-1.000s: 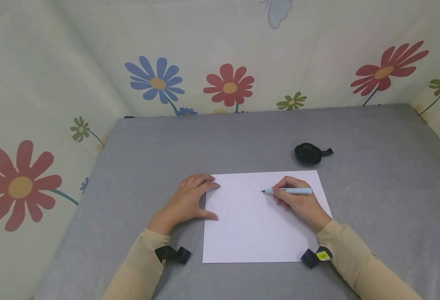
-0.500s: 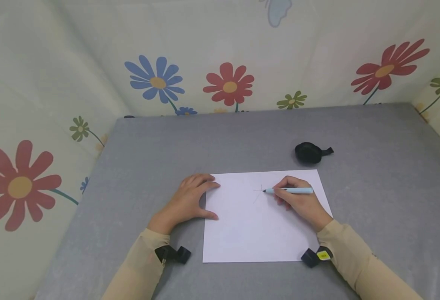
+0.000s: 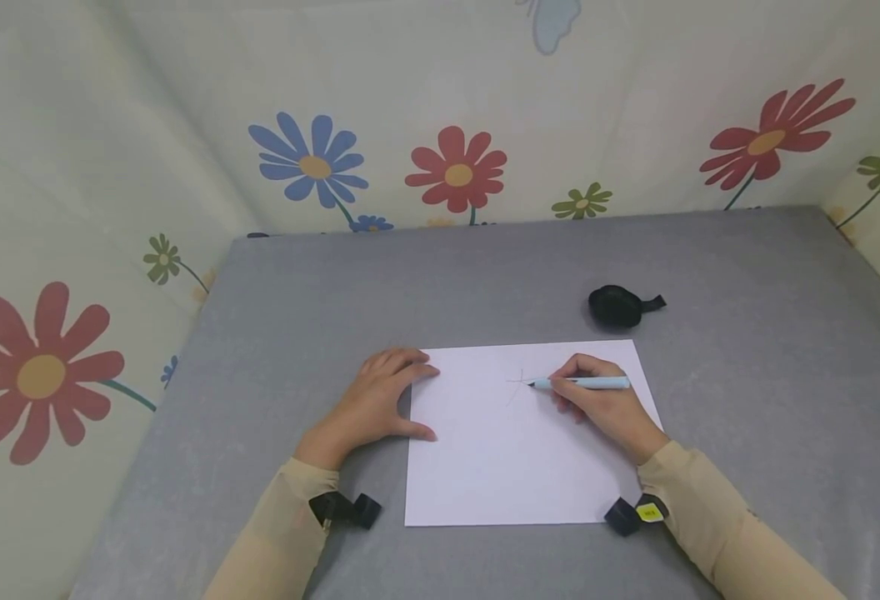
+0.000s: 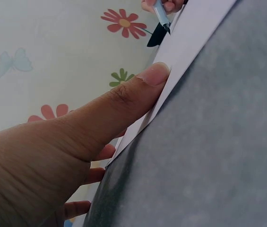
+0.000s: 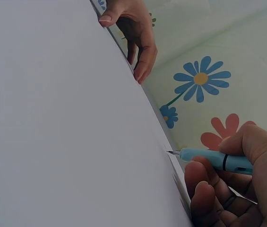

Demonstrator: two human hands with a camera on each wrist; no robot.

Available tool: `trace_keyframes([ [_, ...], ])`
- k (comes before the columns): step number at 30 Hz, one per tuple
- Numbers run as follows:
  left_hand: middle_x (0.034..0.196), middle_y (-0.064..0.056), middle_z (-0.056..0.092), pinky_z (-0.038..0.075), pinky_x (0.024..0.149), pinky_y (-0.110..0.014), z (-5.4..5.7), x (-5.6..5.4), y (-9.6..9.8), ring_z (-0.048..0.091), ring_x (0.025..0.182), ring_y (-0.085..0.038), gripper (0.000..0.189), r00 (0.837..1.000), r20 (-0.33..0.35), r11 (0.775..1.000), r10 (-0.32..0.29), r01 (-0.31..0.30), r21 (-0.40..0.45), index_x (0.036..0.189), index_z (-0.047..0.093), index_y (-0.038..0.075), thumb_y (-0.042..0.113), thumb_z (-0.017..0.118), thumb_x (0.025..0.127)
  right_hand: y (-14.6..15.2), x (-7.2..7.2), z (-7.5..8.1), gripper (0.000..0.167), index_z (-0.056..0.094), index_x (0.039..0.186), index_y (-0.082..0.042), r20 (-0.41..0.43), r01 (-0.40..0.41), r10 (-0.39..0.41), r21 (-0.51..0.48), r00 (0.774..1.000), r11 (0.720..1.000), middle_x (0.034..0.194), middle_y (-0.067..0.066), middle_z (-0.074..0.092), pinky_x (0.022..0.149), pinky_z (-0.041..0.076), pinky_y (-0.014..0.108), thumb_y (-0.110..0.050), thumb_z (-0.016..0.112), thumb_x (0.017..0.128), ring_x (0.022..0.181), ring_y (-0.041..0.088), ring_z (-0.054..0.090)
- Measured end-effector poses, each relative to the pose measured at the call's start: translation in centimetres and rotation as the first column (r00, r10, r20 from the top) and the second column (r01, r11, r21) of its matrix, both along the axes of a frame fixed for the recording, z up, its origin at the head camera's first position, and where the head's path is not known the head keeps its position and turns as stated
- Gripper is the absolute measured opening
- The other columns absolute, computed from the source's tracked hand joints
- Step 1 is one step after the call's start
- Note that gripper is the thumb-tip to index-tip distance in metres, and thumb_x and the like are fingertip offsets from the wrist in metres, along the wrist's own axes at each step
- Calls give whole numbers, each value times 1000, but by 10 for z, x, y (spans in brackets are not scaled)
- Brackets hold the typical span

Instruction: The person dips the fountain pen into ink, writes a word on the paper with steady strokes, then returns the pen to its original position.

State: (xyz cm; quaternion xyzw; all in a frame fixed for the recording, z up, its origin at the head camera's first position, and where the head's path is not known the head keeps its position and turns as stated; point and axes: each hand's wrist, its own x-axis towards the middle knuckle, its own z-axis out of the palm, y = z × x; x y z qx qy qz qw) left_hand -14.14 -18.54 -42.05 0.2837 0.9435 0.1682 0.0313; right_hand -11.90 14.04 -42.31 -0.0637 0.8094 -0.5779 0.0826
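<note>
A white sheet of paper (image 3: 477,467) lies on the grey table, with a few thin crossing lines drawn near its upper middle. My right hand (image 3: 601,404) pinches a light blue fountain pen (image 3: 597,382) between thumb and fingers, its dark nib at the paper just right of those lines. In the right wrist view the metal nib of the pen (image 5: 209,157) shows close to the sheet. On the sheet's left edge rests my left hand (image 3: 372,400), thumb and fingers spread. The left wrist view shows its thumb lying on the paper (image 4: 190,42) near the edge.
A black rounded pouch (image 3: 616,307) with a short strap lies on the grey table (image 3: 410,283) beyond the sheet's upper right corner. A pale curtain (image 3: 410,75) with printed flowers hangs behind the table and along its sides.
The right hand and the pen have shifted slightly right, so the nib sits a little away from the crossing lines. The left hand and paper stay where they were.
</note>
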Motion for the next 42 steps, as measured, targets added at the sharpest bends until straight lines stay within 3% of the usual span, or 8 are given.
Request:
trace_keyframes([
  [42, 139, -4, 51, 30, 113, -54, -2, 1, -1, 43, 133, -28, 83, 1000, -20, 1000, -8, 8, 1, 130, 58, 19, 54, 85, 59, 12, 7, -3, 12, 61, 94, -1, 16, 17, -17, 26, 1000, 1000, 80, 14, 65, 52, 51, 25, -12, 64, 90, 60, 11, 56],
])
